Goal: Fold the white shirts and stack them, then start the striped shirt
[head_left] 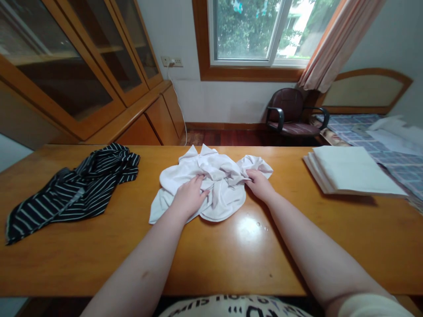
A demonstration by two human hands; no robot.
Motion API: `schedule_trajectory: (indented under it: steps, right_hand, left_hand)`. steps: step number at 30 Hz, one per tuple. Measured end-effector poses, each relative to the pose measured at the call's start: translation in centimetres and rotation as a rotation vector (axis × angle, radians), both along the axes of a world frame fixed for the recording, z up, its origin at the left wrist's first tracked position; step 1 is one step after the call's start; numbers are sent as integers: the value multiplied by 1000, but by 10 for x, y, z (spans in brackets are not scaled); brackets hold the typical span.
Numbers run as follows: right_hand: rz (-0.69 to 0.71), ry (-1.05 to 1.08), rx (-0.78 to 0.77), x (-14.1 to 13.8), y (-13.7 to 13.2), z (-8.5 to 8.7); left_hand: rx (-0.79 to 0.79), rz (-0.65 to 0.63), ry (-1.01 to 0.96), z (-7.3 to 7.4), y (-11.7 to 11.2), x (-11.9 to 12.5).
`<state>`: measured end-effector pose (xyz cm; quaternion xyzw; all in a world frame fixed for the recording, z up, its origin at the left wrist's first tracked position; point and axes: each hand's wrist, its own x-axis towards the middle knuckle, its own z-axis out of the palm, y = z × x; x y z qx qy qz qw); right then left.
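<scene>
A crumpled white garment [214, 176] lies in the middle of the wooden table [231, 246]. My left hand [189, 197] rests on its near left part, fingers curled into the cloth. My right hand [260, 184] grips a fold at the garment's right side, fingers closed on the fabric. Both forearms reach out over the table from the near edge.
A black-and-white striped garment [74, 189] lies bunched at the table's left. A stack of folded white cloth [350, 175] sits at the right. Beyond the table stand a dark armchair [291, 112], wooden cabinets [99, 75] on the left and a bed [380, 132] on the right.
</scene>
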<state>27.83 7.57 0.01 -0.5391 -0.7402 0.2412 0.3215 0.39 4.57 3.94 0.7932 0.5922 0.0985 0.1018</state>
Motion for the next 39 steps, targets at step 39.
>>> schedule_trajectory:
  steps: [39]
  right_hand:
    - [351, -3, -136, -14, -25, 24]
  left_hand:
    - [130, 34, 120, -9, 18, -16]
